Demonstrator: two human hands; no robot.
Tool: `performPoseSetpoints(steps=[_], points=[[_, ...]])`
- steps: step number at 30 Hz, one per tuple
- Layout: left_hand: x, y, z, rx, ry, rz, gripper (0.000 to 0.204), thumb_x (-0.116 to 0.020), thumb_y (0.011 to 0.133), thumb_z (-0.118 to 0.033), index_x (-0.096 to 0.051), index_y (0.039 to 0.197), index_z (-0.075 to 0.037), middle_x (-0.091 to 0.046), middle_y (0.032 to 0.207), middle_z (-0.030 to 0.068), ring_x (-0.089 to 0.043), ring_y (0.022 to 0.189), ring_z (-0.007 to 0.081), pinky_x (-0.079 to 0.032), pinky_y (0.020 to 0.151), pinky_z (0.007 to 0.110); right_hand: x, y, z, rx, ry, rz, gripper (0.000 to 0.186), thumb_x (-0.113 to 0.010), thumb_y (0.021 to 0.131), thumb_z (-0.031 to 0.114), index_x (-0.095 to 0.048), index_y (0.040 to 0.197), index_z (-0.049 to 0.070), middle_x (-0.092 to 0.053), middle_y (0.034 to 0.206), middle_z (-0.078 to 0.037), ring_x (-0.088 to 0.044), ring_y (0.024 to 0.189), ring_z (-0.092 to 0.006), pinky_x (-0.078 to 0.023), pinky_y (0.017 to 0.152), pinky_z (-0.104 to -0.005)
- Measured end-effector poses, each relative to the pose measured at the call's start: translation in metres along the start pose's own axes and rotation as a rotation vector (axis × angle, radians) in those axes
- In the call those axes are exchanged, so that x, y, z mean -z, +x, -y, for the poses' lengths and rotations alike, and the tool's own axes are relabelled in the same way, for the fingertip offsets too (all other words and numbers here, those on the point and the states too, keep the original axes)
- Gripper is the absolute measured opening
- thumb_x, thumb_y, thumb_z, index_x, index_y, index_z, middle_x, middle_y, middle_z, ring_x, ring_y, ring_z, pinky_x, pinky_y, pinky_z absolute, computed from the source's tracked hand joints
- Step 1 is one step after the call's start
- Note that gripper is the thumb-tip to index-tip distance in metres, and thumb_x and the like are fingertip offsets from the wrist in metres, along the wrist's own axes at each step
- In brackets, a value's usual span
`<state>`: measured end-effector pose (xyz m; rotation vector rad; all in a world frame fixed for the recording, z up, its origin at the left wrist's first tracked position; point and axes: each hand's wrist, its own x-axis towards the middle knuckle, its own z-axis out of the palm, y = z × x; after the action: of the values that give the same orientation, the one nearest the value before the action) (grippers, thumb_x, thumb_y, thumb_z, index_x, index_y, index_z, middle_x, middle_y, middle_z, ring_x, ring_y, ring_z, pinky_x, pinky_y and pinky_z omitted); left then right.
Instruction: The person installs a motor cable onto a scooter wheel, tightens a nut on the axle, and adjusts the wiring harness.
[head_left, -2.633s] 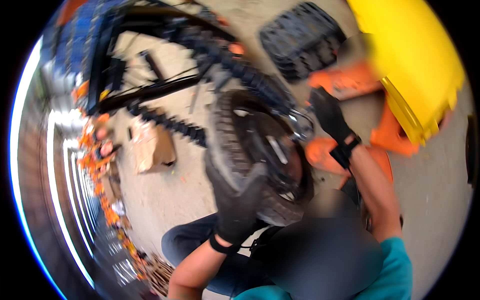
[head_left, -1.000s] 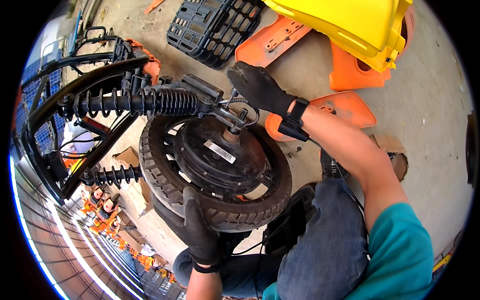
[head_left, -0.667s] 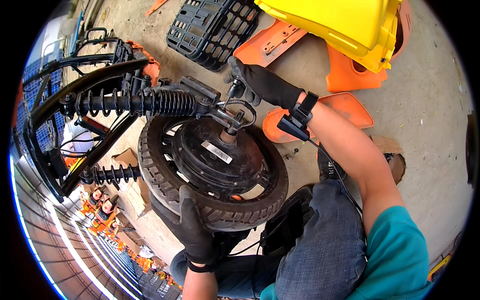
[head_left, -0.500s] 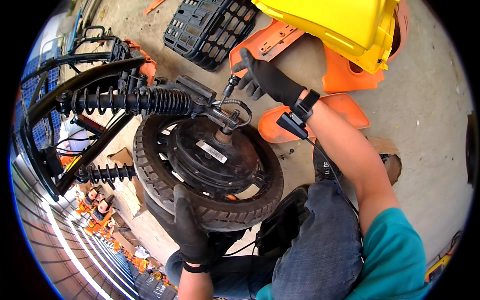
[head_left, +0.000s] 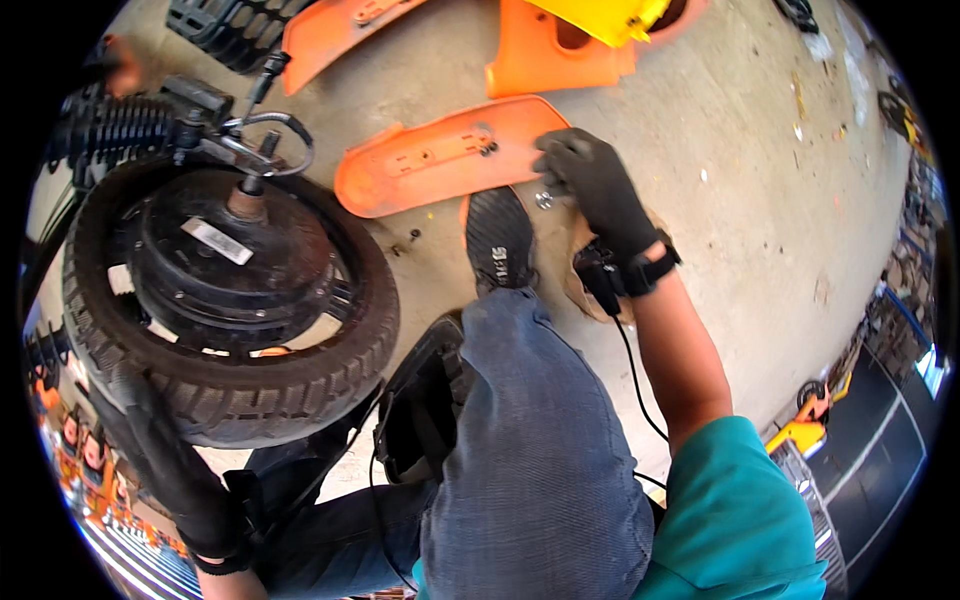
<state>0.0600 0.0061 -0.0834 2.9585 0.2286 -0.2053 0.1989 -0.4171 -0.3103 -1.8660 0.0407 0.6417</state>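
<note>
A black hub-motor wheel (head_left: pixel 215 265) with a thick treaded tire lies tilted at the left, its axle stub pointing up. My left hand (head_left: pixel 165 460), in a dark glove, grips the tire's near edge; its fingers are partly hidden beneath. My right hand (head_left: pixel 595 190), also gloved, is above the floor at the right end of an orange plastic panel (head_left: pixel 430 160). Its fingers are loosely bent and apart, with nothing visible in them. Small shiny metal pieces (head_left: pixel 544 200) lie just below its fingertips, beside my shoe (head_left: pixel 498 235).
Above the axle, a black-handled tool (head_left: pixel 267 78) stands upright by a cable loop (head_left: pixel 300 140). A black coil spring shock (head_left: pixel 110 130) reaches left. More orange panels (head_left: pixel 545 65), a yellow plastic part (head_left: pixel 605 15) and a black crate (head_left: pixel 225 30) lie at the far side.
My right hand has moved from the tool above the axle to the metal pieces on the floor. My left hand stays on the tire. The view has swung right.
</note>
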Motion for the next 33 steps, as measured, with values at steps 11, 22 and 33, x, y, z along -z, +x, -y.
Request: performPoseSetpoints(steps=[11,22,33], points=[[-0.001,-0.001,0.015,-0.028,-0.101,0.004,0.048,-0.039,0.102,-0.010,-0.034,0.150,-0.004,-0.029,0.156,0.0193,-0.030,0.144,0.0333,-0.032,0.114,0.043,0.048,-0.162,-0.074,-0.375,-0.748,-0.017,0.015,-0.058,0.090,0.019,-0.063,0.094,0.005,-0.066,0.095,-0.019,-0.064,0.085,-0.0387,-0.052,0.072,-0.0479],[0.013,0.000,0.029,-0.119,-0.348,0.010,0.039,-0.038,0.104,-0.009,-0.050,0.141,-0.007,-0.032,0.151,0.0188,-0.052,0.122,0.0276,-0.051,0.094,0.035,0.031,-0.159,-0.130,-0.380,-1.090,-0.306,0.044,-0.066,0.080,0.012,-0.059,0.123,0.006,-0.055,0.127,-0.023,-0.055,0.115,-0.0401,-0.047,0.095,-0.0482],[0.016,-0.019,0.028,0.299,-0.664,-0.024,0.055,-0.060,0.096,-0.019,-0.038,0.144,-0.001,-0.058,0.107,0.0091,-0.056,0.090,0.0144,-0.047,0.084,0.030,0.036,-0.156,-0.179,-0.317,-0.955,-0.349,0.047,-0.056,0.085,0.009,-0.052,0.132,0.010,-0.057,0.125,-0.023,-0.059,0.111,-0.0404,-0.048,0.092,-0.0485]])
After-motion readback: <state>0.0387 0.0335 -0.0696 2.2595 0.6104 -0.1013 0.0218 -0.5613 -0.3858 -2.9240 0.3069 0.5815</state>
